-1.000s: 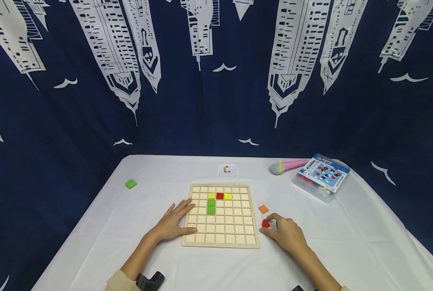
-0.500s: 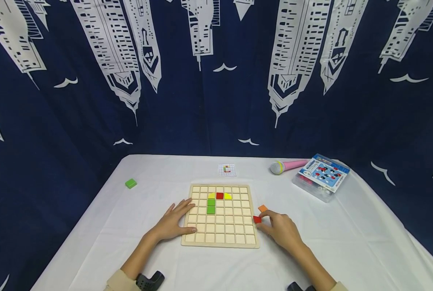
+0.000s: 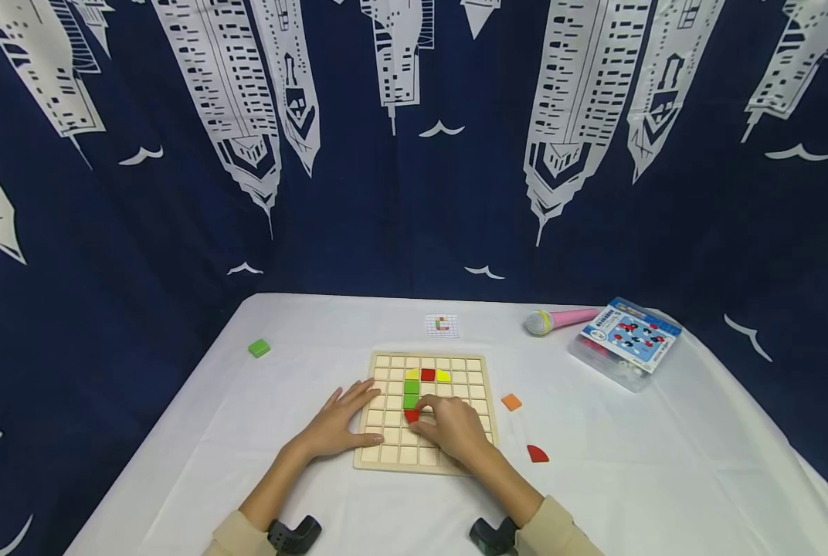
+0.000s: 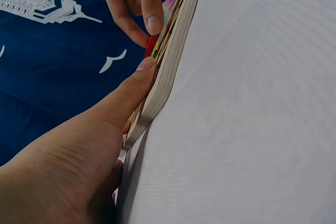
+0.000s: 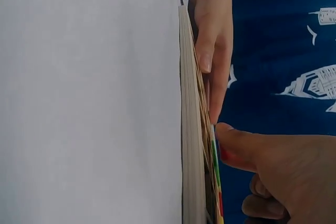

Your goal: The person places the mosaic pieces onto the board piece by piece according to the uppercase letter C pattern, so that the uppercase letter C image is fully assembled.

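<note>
My right hand (image 3: 456, 428) pinches a red tile (image 3: 411, 415) between thumb and fingertips, low over the wooden grid board (image 3: 475, 391). This tile sits right below two green squares, the upper one (image 3: 411, 387) and the lower one (image 3: 411, 401). Above them, a red square (image 3: 428, 374) lies between a left yellow piece (image 3: 412, 374) and a right yellow piece (image 3: 444, 376). My left hand (image 3: 334, 425) rests with straight, spread fingers on the board's left edge. In the left wrist view the red tile (image 4: 149, 48) shows edge-on beneath the right fingertips.
Right of the board lie an orange tile (image 3: 511, 401) and a red quarter-round piece (image 3: 537, 454). Green tile (image 3: 259, 348) is at the far left. Behind the board are a small pattern card (image 3: 442, 326), a pink toy microphone (image 3: 567, 317) and a clear plastic box (image 3: 626, 340).
My right hand has carried the red tile leftward from beside the board to its middle, uncovering the red quarter-round piece on the table. The left hand keeps its place.
</note>
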Demonstrator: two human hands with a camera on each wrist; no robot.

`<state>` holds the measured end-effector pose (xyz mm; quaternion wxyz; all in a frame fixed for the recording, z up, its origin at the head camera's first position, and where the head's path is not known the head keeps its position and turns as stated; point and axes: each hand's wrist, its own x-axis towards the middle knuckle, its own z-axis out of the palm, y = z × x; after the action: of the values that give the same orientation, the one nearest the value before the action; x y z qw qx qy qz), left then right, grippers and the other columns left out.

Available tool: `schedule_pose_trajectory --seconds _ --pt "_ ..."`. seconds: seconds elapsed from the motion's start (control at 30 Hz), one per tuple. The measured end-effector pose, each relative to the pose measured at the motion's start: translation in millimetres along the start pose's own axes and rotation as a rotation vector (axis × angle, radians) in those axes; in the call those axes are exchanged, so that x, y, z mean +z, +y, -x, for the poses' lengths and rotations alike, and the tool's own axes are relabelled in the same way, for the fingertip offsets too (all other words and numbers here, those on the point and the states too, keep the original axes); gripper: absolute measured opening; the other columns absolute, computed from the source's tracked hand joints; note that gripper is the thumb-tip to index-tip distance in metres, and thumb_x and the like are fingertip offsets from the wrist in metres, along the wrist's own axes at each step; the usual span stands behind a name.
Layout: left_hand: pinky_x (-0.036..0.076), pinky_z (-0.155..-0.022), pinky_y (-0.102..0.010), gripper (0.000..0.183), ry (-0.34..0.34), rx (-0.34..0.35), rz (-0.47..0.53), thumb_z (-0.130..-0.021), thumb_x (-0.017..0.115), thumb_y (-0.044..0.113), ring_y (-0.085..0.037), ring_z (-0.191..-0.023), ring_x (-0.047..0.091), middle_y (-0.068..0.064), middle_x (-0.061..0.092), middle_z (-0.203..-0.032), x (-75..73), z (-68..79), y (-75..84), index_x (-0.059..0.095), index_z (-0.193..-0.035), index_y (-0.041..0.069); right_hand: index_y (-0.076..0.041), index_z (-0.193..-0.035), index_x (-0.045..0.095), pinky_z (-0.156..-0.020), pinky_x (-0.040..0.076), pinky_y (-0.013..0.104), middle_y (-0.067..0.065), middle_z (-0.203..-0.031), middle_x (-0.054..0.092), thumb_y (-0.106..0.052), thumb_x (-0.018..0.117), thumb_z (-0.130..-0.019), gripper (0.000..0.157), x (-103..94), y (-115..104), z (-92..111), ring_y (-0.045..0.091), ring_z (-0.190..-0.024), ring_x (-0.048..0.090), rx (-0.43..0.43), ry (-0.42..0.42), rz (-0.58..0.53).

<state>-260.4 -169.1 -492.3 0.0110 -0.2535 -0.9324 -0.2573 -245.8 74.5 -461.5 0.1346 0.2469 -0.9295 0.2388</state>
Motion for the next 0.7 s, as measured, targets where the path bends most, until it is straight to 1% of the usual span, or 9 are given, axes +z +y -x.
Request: schedule_pose_trajectory --seconds 0.07,0.2,0.3,0.43,0.57,0.63,0.7 --pt "0.005 -0.112 -0.046 0.085 0.0 0.001 0.004 -0.075 0.062 0.063 -0.024 -0.139 0.015 -0.002 0.023 -0.151 0.1 -0.5 -0.1 0.037 -0.142 0.016 -0.014 -0.09 0.069 -0.04 0.032 0.02 -0.009 -0.053 0.052 -0.033 0.077 -0.073 0.027 2.7 -0.3 -1.9 0.004 -0.047 0.036 0.001 -0.01 0.005" --pt "0.005 -0.112 -0.046 0.086 0.006 0.0 0.012 -0.075 0.062 0.063 -0.025 -0.139 0.015 -0.003 0.023 -0.151 -0.2 -0.7 -0.1 0.038 -0.142 0.015 -0.015 -0.09 0.07 -0.047 0.042 0.023 -0.003 -0.068 0.065 -0.034 0.077 -0.073 0.026 6.2 1.4 -3.9 0.01 -0.057 0.054 0.012 -0.015 0.022" --pt "0.005 -0.112 -0.047 0.086 0.006 -0.002 0.013 -0.075 0.062 0.063 -0.025 -0.139 0.015 -0.003 0.023 -0.151 0.2 -0.3 0.2 0.038 -0.142 0.015 -0.016 -0.089 0.07 -0.051 0.045 0.026 -0.001 -0.075 0.068 -0.034 0.077 -0.073 0.026 7.7 2.7 -4.2 0.015 -0.064 0.061 0.016 -0.021 0.025" --pt "0.005 -0.112 -0.048 0.085 0.008 -0.002 0.024 -0.075 0.063 0.061 -0.025 -0.139 0.015 -0.003 0.023 -0.151 -0.6 0.0 1.1 0.038 -0.142 0.015 -0.016 -0.09 0.07 -0.051 0.046 0.026 0.0 -0.076 0.068 -0.034 0.077 -0.073 0.026 7.0 2.4 -4.2 0.016 -0.065 0.061 0.017 -0.019 0.028" --pt "0.005 -0.112 -0.048 0.085 0.007 -0.005 0.025 -0.075 0.063 0.061 -0.025 -0.139 0.015 -0.003 0.023 -0.151 -0.5 0.0 1.8 0.038 -0.142 0.015 -0.016 -0.092 0.07 -0.048 0.044 0.025 0.0 -0.071 0.067 -0.034 0.077 -0.073 0.027 1.3 3.6 -1.5 0.013 -0.06 0.059 0.034 -0.012 0.011" --pt "0.005 -0.112 -0.047 0.085 0.006 -0.006 0.022 -0.075 0.063 0.061 -0.025 -0.139 0.015 -0.003 0.023 -0.151 -0.2 -0.2 1.7 0.038 -0.142 0.015 -0.015 -0.093 0.07 -0.047 0.043 0.025 -0.001 -0.067 0.066 -0.034 0.077 -0.073 0.028 -4.9 8.2 0.5 0.011 -0.058 0.056 0.054 0.003 -0.003" --pt "0.005 -0.112 -0.047 0.085 0.004 -0.004 0.022 -0.075 0.063 0.061 -0.025 -0.139 0.015 -0.003 0.023 -0.151 0.1 -0.5 1.3 0.038 -0.142 0.015 -0.015 -0.095 0.07 -0.044 0.041 0.024 -0.002 -0.063 0.064 -0.033 0.077 -0.073 0.03 -13.0 17.6 3.5 0.01 -0.054 0.052 0.089 0.023 -0.013"
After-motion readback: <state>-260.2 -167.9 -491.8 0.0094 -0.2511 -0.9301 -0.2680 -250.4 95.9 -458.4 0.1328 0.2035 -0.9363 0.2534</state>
